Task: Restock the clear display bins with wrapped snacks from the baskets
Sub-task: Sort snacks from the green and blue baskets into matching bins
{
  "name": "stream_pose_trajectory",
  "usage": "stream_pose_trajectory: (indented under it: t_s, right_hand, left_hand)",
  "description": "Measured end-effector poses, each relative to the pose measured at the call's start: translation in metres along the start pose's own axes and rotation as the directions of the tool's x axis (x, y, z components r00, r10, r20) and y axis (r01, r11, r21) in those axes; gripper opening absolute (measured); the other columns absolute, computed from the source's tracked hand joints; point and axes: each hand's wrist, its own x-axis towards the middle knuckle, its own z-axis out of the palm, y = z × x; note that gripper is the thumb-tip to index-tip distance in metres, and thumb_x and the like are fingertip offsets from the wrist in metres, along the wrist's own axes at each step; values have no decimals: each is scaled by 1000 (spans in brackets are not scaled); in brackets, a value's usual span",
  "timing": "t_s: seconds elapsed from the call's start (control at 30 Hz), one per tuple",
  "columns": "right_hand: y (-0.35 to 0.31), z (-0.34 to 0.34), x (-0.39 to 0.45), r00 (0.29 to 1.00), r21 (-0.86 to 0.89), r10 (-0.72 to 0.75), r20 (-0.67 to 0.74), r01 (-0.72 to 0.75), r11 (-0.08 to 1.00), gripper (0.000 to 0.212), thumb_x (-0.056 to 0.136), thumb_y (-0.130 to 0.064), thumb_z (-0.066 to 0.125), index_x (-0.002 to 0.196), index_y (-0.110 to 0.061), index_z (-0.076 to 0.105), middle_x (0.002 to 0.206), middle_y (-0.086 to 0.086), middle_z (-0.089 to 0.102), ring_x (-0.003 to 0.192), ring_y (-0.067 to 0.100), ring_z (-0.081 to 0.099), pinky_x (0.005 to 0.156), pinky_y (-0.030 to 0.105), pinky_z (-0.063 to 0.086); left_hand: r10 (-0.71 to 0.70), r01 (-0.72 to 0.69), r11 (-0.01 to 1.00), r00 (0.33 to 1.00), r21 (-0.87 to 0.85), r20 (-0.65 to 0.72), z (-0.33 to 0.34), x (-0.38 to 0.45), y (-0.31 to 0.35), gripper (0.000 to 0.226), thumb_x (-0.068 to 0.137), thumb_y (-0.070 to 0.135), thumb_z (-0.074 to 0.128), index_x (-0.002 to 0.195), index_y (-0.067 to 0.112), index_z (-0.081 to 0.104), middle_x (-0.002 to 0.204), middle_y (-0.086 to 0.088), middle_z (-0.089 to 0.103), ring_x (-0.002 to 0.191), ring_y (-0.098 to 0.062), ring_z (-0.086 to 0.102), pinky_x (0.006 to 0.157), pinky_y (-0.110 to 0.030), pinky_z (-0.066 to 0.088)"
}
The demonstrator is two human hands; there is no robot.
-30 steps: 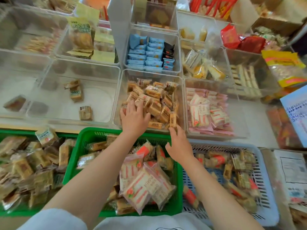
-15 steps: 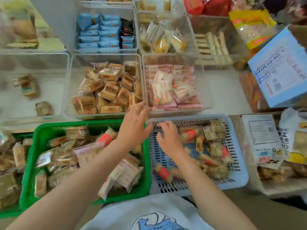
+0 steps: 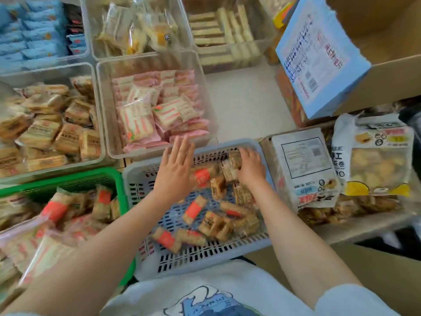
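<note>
both hands over the blue basket (image 3: 145, 176), near centre. right hand (image 3: 250, 166) at the far right corner, fingers curled round a small clump of brown wrapped snacks (image 3: 231, 166). left hand (image 3: 174, 171) flat, fingers spread and straight, grasping nothing, hovering over the far left part of the basket near an orange-banded packet (image 3: 202, 176). more loose packets lie toward the near side of the basket. the matching brown packets fill the clear bin (image 3: 100, 133) at far left; the pink-packet bin (image 3: 205, 106) stands between it and the basket. risks, as judgement: a multi-packet grab in slick wrappers could shed one on the lift; a carry to the left must clear the pink bin's near wall and could drop packets there, mixing stock; the left forearm lies across that path. the green basket (image 3: 114, 176) touches the blue one on its left; a big printed bag (image 3: 303, 169) crowds its right rim, so little side room. bare white tabletop (image 3: 241, 106) beyond the basket's far right gives the only free lane upward.
</note>
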Motion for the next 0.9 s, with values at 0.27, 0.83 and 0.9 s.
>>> stream_pose_trajectory:
  t_s: [0.27, 0.83, 0.9]
  right_hand:
    - [-5, -8, 0, 980, 231, -39, 197, -8, 973, 53, 91, -41, 67, 136, -15, 54, 130, 2, 59, 118, 23, 54, 99, 41, 48]
    - [-194, 2, -104, 876, 829, -278, 394, -208, 519, 36, 98, -51, 56, 100, -20, 74, 83, 6, 67, 68, 19, 60, 51, 26, 43]
    - [-236, 10, -112, 866, 826, -338, 369, -139, 546, 45, 92, -59, 61, 104, -18, 74, 95, 13, 64, 77, 25, 57, 61, 31, 44]
  left_hand:
    - [-14, 15, 996, 1000, -92, 9, -4, 0, 1, 91, 99, 40, 44, 147, 18, -31, 156, -4, -39, 143, -23, -38, 122, -40, -6]
    - [106, -166, 938, 973, -305, -205, -27, -112, -114, 83, 87, 44, 69, 156, 23, 26, 162, 1, 27, 153, -21, 13, 119, -40, 18]
    - [11, -107, 938, 960, -328, -281, -29, -132, -150, 74, 84, 37, 73, 148, 18, 41, 146, -5, 48, 140, -26, 37, 112, -39, 30]
